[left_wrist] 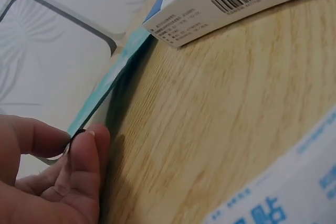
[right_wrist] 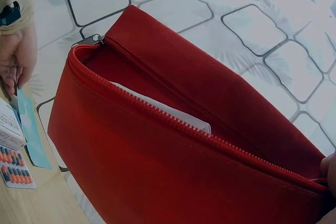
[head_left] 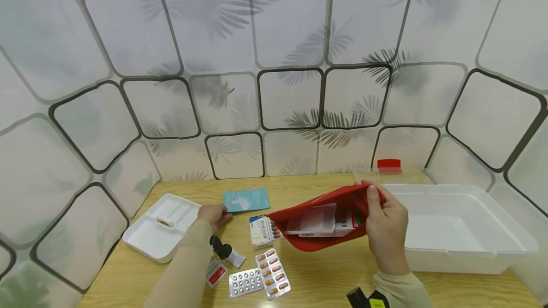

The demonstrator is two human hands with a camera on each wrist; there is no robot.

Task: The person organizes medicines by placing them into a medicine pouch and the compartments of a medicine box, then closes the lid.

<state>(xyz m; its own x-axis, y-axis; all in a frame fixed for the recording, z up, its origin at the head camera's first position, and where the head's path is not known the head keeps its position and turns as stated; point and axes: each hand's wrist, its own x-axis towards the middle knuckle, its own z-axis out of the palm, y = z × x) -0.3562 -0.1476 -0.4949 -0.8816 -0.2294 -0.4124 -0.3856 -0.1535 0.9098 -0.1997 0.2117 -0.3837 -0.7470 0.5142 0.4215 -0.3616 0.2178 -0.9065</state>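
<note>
My left hand [head_left: 212, 215] pinches the near left corner of a flat teal packet [head_left: 246, 200] between thumb and fingers. In the left wrist view the packet [left_wrist: 113, 74] is seen nearly edge-on, tilted above the wooden table. My right hand [head_left: 387, 227] grips the right end of a red zip pouch [head_left: 312, 244], thumb on its rim. The pouch is unzipped and held up over the table. Inside it lie a translucent white piece [head_left: 317, 220] and a white box [head_left: 342, 226], both partly hidden by the pouch wall.
Between the hands are a white medicine box [head_left: 260, 232], a multicoloured capsule blister [right_wrist: 16, 174], an orange capsule blister [head_left: 273, 274], a silver blister [head_left: 245, 283] and a red-and-white packet [head_left: 216, 274]. A white divided tray [head_left: 145, 239] stands left, a large white bin [head_left: 462, 261] right.
</note>
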